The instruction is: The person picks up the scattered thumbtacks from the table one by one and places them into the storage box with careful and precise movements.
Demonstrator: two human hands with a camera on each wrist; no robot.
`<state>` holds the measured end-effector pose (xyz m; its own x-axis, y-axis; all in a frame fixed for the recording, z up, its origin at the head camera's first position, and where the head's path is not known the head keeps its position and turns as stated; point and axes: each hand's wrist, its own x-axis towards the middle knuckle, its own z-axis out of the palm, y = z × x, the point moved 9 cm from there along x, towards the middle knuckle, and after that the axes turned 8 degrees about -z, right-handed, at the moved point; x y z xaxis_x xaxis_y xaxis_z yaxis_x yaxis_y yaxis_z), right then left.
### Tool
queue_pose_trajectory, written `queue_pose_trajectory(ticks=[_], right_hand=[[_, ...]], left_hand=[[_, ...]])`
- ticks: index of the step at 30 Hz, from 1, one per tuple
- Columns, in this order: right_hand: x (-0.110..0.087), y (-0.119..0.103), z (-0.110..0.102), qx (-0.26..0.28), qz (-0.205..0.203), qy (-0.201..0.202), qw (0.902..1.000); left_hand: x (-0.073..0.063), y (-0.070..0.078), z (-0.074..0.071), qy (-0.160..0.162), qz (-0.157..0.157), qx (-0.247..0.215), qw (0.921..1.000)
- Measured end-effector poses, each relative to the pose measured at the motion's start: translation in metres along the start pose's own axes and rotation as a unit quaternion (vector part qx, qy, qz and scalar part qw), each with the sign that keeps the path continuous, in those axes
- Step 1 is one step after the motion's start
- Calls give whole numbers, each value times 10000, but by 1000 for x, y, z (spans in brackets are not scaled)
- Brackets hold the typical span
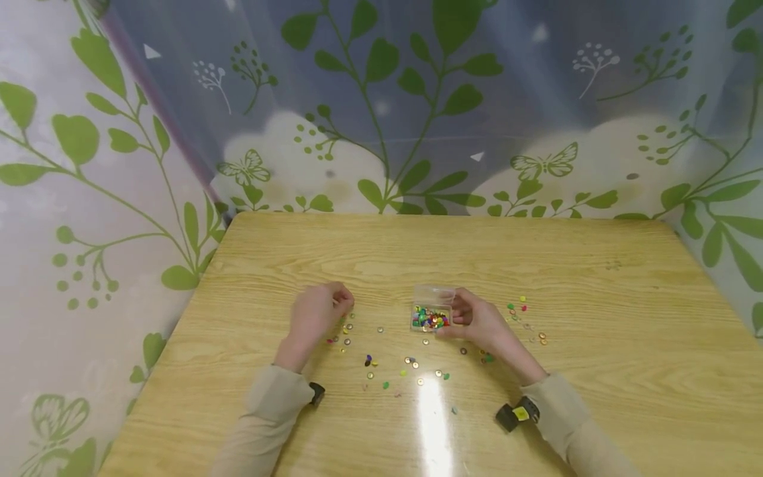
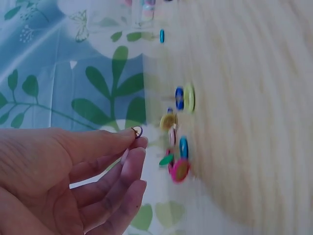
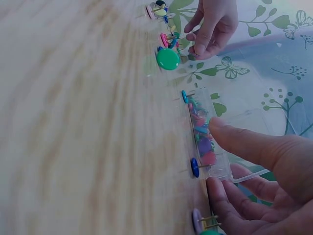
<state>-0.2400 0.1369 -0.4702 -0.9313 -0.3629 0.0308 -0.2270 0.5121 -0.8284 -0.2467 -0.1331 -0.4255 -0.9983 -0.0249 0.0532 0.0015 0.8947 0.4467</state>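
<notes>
My left hand [image 1: 316, 315] is over the left part of the table, its thumb and forefinger pinching a small thumbtack [image 2: 139, 131] by the fingertips. The other fingers of that hand are loosely bent in the left wrist view. At the middle of the table stands a small clear plastic box [image 3: 222, 167] full of colourful thumbtacks [image 1: 432, 319]. Its hinged lid [image 1: 434, 294] is raised at the back. The right hand [image 1: 484, 323] grips the box at its right side, thumb along the near side and fingers behind.
Loose thumbtacks are scattered around the box: several near the left hand, such as a pink one [image 2: 180, 170], several in front of the box, including a green one [image 1: 385, 385], and more right of the right hand, with a pink one [image 1: 524, 308]. A patterned curtain [image 1: 381, 132] hangs behind the wooden table [image 1: 626, 344].
</notes>
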Motion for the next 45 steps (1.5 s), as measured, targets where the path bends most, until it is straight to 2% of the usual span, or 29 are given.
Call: queue_pose_trajectory(ticks=[5, 10, 16, 20, 24, 29, 33, 37, 41, 45], right_hand=[[-1, 0, 0, 49, 18, -9, 10000], [-1, 0, -1, -2, -10, 5, 10000], [-1, 0, 0, 45, -77, 20, 10000], [0, -1, 0, 36, -125, 29, 9999], [0, -1, 0, 32, -76, 15, 10000], [1, 1, 0, -27, -21, 11, 10000], [1, 1, -1, -32, -32, 20, 10000], [1, 1, -2, -41, -40, 13, 10000], [1, 1, -2, -87, 0, -11, 10000], [0, 1, -2, -82, 19, -34, 10000]], left_hand=[[-5, 23, 6, 2, 256, -114, 9996], [-10, 57, 13, -67, 704, -160, 9974], [-15, 96, 23, -297, 1221, -339, 9915], [-17, 113, 29, -430, 1384, -605, 9876], [-19, 122, 36, -527, 1555, -665, 9842], [-18, 118, 40, -676, 1463, -694, 9845], [-14, 104, 31, -591, 1215, -740, 9881], [-8, 85, 14, -323, 975, -688, 9923], [-2, 61, -3, -80, 587, -574, 9966], [0, 37, -15, -6, 236, -468, 9986]])
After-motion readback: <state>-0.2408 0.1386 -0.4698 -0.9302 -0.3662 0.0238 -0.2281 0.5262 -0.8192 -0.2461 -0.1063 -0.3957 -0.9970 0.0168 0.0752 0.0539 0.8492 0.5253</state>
